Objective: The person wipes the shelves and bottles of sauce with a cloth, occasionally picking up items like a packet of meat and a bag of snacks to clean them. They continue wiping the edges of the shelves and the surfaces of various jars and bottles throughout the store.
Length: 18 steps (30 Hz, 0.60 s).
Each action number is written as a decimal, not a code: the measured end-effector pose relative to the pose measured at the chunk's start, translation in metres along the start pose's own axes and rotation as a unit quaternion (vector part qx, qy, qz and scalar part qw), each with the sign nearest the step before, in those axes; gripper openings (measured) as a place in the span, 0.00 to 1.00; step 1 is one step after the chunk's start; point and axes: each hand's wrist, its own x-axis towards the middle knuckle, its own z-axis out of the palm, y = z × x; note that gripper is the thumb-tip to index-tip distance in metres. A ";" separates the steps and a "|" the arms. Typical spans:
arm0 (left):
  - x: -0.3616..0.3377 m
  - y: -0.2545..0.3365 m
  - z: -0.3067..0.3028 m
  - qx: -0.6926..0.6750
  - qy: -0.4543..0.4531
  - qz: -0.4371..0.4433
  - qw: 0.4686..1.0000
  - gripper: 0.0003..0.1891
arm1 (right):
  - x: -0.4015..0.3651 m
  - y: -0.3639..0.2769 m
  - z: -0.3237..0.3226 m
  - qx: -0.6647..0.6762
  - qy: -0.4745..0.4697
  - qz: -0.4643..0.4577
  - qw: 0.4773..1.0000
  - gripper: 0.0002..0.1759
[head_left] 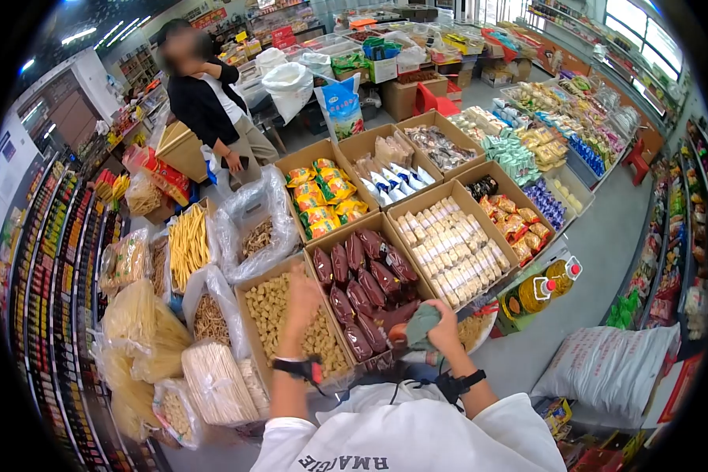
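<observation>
My left hand is over a cardboard box of small tan chunks, smeared by motion, so its fingers do not show clearly. My right hand grips a bunched grey-green cloth at the near right corner of a box of dark maroon packets. A reddish-brown patch shows beside the cloth, partly covered by it. Behind the right hand stands a box of pale wrapped rolls. Dark bands with cables sit on both my wrists.
More boxes hold yellow noodle packets and white-blue packets. Bagged dry noodles lie at the left. Oil bottles and a big white sack stand at the right. A person stands beyond the boxes.
</observation>
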 end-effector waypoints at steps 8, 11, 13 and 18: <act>0.004 0.059 -0.344 0.443 0.537 0.152 0.701 0.39 | 0.009 0.030 -0.044 -0.071 0.157 0.000 0.985 0.18; -0.014 0.196 -0.314 0.298 0.562 0.017 0.772 0.35 | -0.001 0.009 -0.039 -0.116 0.131 0.045 0.984 0.16; -0.014 0.231 -0.316 0.287 0.540 -0.176 0.771 0.33 | 0.000 0.027 -0.033 -0.096 0.116 0.039 0.988 0.17; 0.041 0.053 -0.397 0.265 0.408 0.058 0.872 0.24 | -0.003 0.027 -0.013 -0.080 0.082 0.051 0.992 0.17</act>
